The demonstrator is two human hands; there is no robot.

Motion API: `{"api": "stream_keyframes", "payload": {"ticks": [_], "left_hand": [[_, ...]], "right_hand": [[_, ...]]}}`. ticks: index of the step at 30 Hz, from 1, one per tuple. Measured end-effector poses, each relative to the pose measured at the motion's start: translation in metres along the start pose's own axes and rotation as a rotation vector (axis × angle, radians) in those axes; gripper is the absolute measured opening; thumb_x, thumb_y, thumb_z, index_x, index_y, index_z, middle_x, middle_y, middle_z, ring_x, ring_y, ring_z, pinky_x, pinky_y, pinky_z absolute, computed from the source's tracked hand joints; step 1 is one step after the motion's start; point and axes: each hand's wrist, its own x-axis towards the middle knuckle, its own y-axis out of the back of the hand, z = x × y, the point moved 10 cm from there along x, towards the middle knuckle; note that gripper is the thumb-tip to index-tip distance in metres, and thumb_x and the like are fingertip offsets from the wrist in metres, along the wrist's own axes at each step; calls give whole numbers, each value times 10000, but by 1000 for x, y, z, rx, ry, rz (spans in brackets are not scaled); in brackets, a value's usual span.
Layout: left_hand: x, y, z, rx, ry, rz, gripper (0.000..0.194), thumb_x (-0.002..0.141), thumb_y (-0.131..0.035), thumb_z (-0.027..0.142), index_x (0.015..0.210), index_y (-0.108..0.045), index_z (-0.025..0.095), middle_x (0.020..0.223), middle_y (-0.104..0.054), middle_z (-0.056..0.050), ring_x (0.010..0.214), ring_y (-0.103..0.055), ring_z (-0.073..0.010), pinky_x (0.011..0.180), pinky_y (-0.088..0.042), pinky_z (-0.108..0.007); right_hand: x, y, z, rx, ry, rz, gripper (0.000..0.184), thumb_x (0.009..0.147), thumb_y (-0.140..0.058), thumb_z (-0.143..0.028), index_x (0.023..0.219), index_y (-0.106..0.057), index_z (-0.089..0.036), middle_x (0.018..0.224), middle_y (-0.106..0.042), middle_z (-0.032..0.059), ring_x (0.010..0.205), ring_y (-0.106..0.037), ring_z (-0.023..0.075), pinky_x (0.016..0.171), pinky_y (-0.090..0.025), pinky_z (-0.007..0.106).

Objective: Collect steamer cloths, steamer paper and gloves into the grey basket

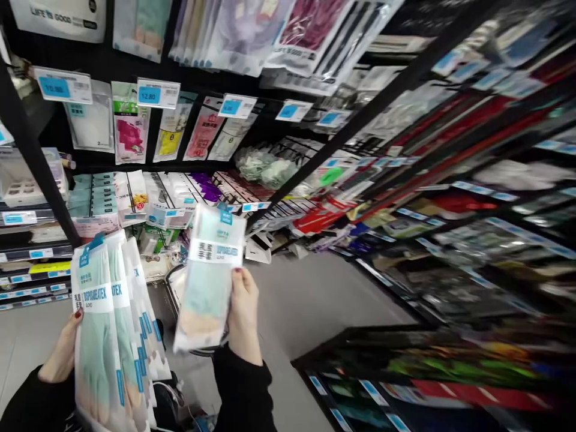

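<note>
Head view, right hand (243,315) gripping glove packet (209,277)

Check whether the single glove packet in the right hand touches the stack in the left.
Apart. The head view shows floor and shelving between the single packet in the right hand and the stack in the left hand.

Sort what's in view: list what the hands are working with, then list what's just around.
In hand:
- single glove pack, in the right hand
- fanned stack of glove packs, in the left hand

Around:
- hanging packets
- price tags
- shelves
- floor
</note>
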Motion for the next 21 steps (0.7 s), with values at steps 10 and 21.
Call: {"api": "stream_keyframes", "payload": {"ticks": [10,21], "left_hand": [[3,-3,0,-142,-5,-31,215,420,-779,138,533,-607,202,482,-671,29,450,-634,-217,609,-591,-361],[1,-11,-4,-177,59,-49,75,638,-615,106,662,-639,173,611,-725,-70,738,-703,-321,738,-567,-449]], "right_hand": [[-30,-69,0,-88,37,-186,375,834,-464,-512,695,-488,-165,633,-459,-16,602,-402,126,554,-328,226],[-85,-150,14,142,-172,-531,331,833,-485,-481,745,-494,-163,685,-470,-6,633,-409,122,586,-354,217]]}}
